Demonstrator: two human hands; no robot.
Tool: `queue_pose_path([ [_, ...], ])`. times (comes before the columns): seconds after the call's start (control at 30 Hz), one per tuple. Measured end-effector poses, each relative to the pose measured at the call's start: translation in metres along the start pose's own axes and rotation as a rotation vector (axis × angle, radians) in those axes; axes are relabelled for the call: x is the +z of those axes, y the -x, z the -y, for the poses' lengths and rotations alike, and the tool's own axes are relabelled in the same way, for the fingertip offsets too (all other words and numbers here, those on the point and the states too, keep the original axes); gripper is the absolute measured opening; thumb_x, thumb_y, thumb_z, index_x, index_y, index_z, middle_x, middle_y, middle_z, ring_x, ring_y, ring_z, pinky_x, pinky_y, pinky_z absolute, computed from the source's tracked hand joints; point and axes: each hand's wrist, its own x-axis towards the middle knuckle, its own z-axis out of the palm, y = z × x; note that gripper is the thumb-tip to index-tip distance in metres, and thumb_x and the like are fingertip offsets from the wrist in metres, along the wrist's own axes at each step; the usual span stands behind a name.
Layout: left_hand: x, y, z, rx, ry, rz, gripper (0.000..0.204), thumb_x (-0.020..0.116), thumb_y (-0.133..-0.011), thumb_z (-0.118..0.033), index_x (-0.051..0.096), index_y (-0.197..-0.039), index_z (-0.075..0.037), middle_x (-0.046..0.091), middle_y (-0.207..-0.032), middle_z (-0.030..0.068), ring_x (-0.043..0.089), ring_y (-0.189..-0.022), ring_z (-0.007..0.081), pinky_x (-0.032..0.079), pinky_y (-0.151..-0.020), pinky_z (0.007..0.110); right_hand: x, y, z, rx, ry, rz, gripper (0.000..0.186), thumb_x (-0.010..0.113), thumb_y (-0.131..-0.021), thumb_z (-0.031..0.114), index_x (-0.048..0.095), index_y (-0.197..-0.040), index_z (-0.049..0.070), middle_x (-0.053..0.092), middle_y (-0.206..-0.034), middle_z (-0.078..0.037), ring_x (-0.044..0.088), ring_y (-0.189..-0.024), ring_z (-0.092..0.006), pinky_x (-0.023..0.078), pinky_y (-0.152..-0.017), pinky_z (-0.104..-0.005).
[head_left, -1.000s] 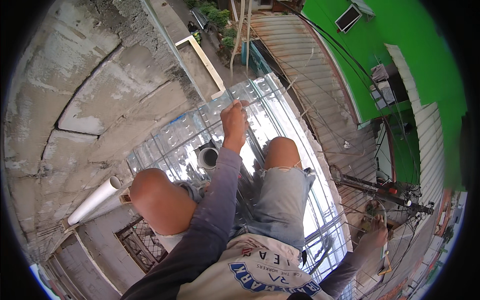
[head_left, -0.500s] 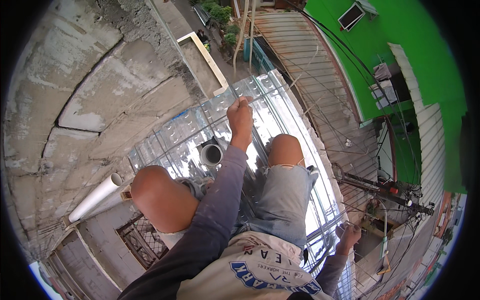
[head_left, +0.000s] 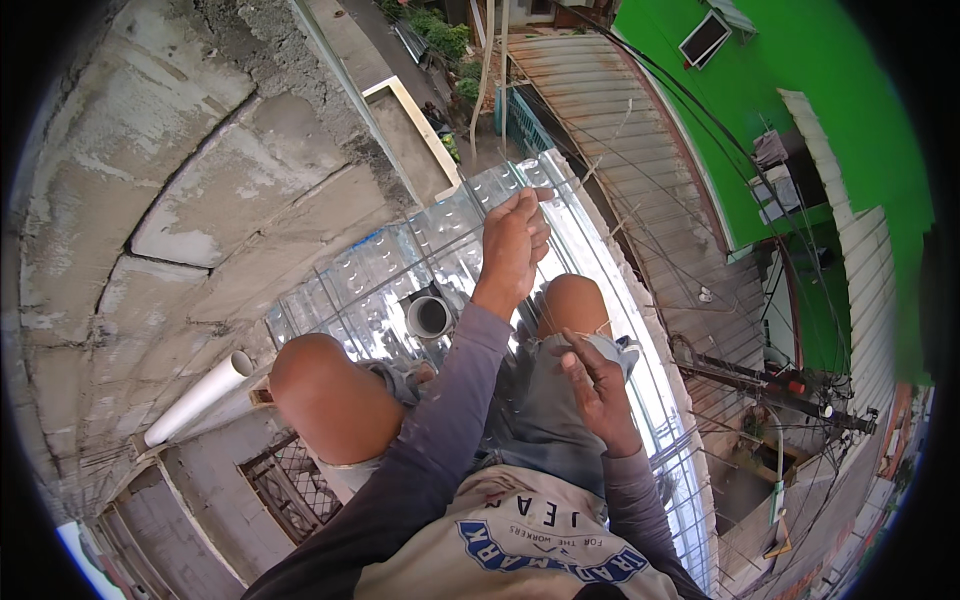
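My left hand is raised in front of me, above the far end of a steel bar mesh that lies over shiny corrugated metal decking. Its fingers are curled together, and whatever they hold is hidden or too thin to make out. My right hand is over my right thigh, just below the knee, with thumb and fingers stretched and apart. I see nothing in it for certain. Between my knees a grey pipe end stands up through the decking, left of my left wrist.
A rough block wall rises on the left, with a white pipe at its foot. Along the right runs the decking's edge, with a drop beyond it to a rusty corrugated roof, cables and a utility pole.
My right hand has come up and inward from the mesh at lower right to above my thigh, its fingers opening out. My left hand has shifted slightly right and turned.
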Motion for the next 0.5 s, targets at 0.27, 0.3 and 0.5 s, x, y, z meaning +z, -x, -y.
queue_pose_path([
  [0.27, -0.041, -0.011, -0.027, 0.291, 0.025, -0.299, 0.027, 0.056, -0.114, -0.023, 0.064, -0.128, -0.001, 0.053, -0.078, -0.0038, 0.044, -0.061, 0.0047, 0.034, -0.050, 0.023, 0.012, 0.053, -0.006, 0.137, 0.075, 0.163, 0.028, 0.065, -0.108, 0.013, 0.074, -0.126, -0.007, 0.070, -0.074, -0.009, 0.059, -0.069, -0.0084, 0.049, -0.065, -0.0283],
  [0.3, -0.033, -0.013, -0.017, 0.252, -0.009, -0.314, 0.027, 0.056, -0.113, -0.022, 0.063, -0.130, -0.001, 0.057, -0.081, -0.0018, 0.047, -0.062, 0.0059, 0.037, -0.051, 0.023, 0.010, 0.056, -0.008, 0.161, 0.082, 0.096, 0.027, 0.065, -0.108, 0.012, 0.075, -0.124, -0.007, 0.069, -0.073, -0.009, 0.058, -0.068, -0.0082, 0.049, -0.064, -0.0283],
  [0.5, 0.013, 0.008, 0.036, 0.098, -0.230, -0.085, 0.033, 0.058, -0.109, -0.017, 0.058, -0.140, -0.003, 0.064, -0.092, 0.0034, 0.058, -0.071, 0.0087, 0.044, -0.058, 0.024, 0.009, 0.011, -0.010, 0.117, 0.024, -0.205, 0.022, 0.064, -0.108, 0.011, 0.077, -0.114, -0.006, 0.064, -0.069, -0.005, 0.056, -0.064, -0.0080, 0.046, -0.061, -0.0283],
])
